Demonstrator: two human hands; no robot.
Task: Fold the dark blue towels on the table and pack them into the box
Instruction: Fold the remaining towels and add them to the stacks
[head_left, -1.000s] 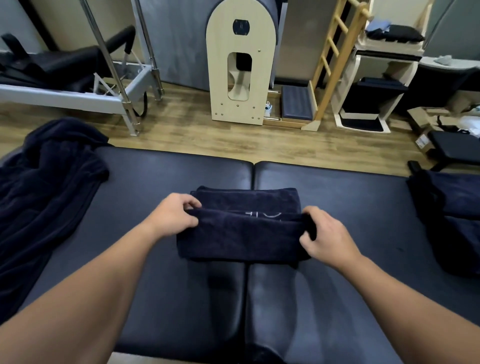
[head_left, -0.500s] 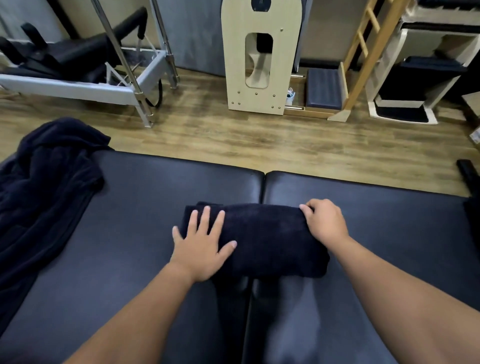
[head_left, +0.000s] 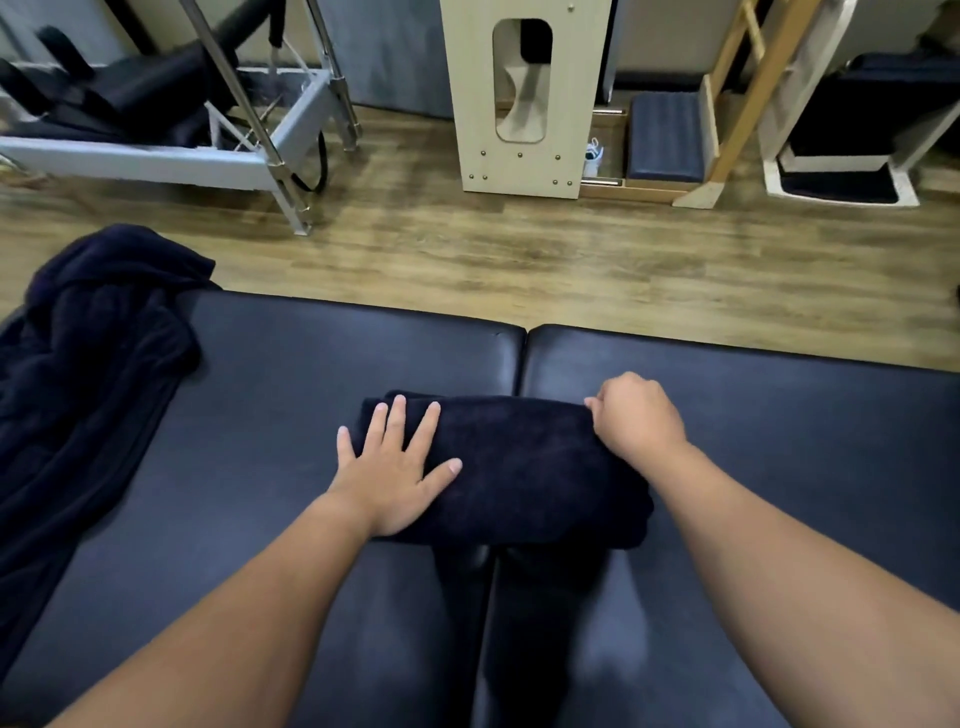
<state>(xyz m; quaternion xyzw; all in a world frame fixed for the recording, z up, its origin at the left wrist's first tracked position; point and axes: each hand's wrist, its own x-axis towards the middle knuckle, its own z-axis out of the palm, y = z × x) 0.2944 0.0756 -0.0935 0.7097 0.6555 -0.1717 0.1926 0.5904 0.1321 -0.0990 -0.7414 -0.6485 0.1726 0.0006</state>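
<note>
Black table (head_left: 260, 415), compact folded towel (head_left: 530, 467)

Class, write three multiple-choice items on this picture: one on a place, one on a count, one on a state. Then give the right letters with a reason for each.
1. Where does the unfolded towel heap lie?
A. on the table's left end
B. on the floor
C. on the folded towel

2. How many hands touch the folded towel?
A. none
B. one
C. two

3. How does the left hand lie?
A. balled in a fist
B. flat, fingers spread
C. lifted clear of the towel

Key: 1 A, the heap drapes over the left end of the table. 2 C, the left hand presses its left part and the right hand grips its far right corner. 3 B, its fingers lie straight and apart on the cloth.
</note>
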